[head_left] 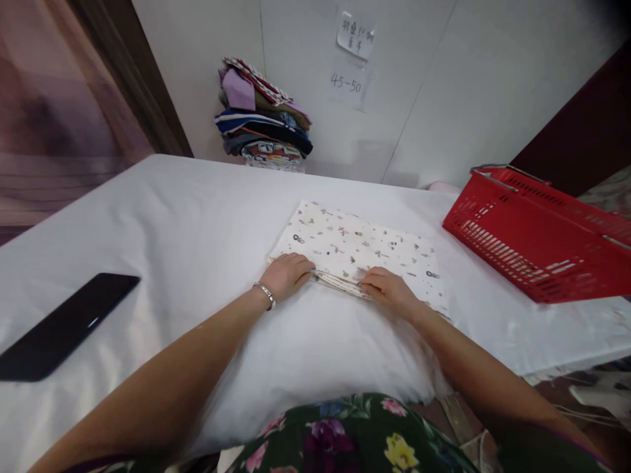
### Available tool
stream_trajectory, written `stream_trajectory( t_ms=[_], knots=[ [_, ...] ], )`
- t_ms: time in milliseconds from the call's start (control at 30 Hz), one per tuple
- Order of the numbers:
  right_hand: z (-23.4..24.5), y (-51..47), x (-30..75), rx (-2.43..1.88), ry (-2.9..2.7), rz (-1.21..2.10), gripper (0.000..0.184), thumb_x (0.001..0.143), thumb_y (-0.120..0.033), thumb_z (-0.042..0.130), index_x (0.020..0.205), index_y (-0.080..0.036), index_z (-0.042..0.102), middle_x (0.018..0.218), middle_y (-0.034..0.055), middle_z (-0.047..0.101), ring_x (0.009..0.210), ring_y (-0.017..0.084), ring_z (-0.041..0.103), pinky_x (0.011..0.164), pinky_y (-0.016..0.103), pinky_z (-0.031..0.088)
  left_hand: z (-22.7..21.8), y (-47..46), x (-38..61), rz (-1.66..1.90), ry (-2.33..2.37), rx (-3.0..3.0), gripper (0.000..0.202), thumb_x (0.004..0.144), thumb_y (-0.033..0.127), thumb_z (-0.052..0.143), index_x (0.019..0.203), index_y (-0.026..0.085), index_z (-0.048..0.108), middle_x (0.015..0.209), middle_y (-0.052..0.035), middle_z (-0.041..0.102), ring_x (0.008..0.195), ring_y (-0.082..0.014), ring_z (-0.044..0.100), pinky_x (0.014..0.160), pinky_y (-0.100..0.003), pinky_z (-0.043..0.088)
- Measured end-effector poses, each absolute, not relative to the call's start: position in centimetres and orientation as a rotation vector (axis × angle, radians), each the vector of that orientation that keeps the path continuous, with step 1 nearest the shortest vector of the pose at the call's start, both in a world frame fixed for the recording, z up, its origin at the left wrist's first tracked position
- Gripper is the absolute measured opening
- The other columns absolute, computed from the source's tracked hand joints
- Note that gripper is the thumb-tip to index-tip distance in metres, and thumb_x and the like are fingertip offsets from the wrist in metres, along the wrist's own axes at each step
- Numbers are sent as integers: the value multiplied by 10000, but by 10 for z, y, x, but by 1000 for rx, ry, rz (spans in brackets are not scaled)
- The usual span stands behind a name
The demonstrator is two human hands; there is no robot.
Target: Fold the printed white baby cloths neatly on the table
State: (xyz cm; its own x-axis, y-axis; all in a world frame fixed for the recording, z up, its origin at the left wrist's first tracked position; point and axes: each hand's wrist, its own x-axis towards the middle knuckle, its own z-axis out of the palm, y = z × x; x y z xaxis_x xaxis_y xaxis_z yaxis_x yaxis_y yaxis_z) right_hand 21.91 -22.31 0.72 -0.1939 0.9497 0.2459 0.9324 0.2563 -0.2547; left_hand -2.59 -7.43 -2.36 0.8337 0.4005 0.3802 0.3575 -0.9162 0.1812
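Observation:
A folded white cloth (355,243) with small printed motifs lies flat on the white-covered table. Its several layers show along the near edge. My left hand (287,274), with a bracelet at the wrist, grips that edge near its left corner, fingers closed over the layers. Further right, my right hand (389,289) pinches the same edge between thumb and fingers. Both thumbs are partly hidden by the hands and fabric.
A black flat tablet-like object (64,328) lies at the left. At the right stands a red plastic basket (532,230) with metal handles. A stack of folded fabrics (266,125) rises by the wall (305,39), where paper signs (355,36) hang.

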Motion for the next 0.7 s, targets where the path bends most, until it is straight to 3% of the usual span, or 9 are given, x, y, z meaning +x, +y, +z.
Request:
stream_trajectory(
  t_ms=[200, 567, 700],
  knots=[
    [3, -222, 212, -1754, -2204, -275, 279, 891, -250, 364, 797, -207, 623, 852, 71, 598, 784, 178, 534, 660, 287, 406, -26, -73, -26, 647, 604, 2906, 235, 888, 302, 362, 950, 214, 571, 909, -46, 610, 869, -179, 545, 724, -326, 402],
    [-4, -225, 214, -1683, -2301, 8, 243, 882, -215, 360, 845, -229, 600, 916, 39, 596, 861, 153, 529, 655, 252, 431, -26, -73, -26, 645, 599, 2930, 217, 883, 289, 377, 953, 210, 566, 915, -42, 615, 878, -180, 541, 726, -321, 397],
    [-1, -221, 217, -1745, -2208, -90, 246, 891, -247, 353, 908, -219, 597, 951, 53, 595, 868, 164, 535, 697, 280, 448, -25, -73, -26, 643, 590, 2937, 215, 882, 290, 378, 958, 209, 562, 914, -44, 615, 877, -181, 543, 726, -323, 399]
  ],
)
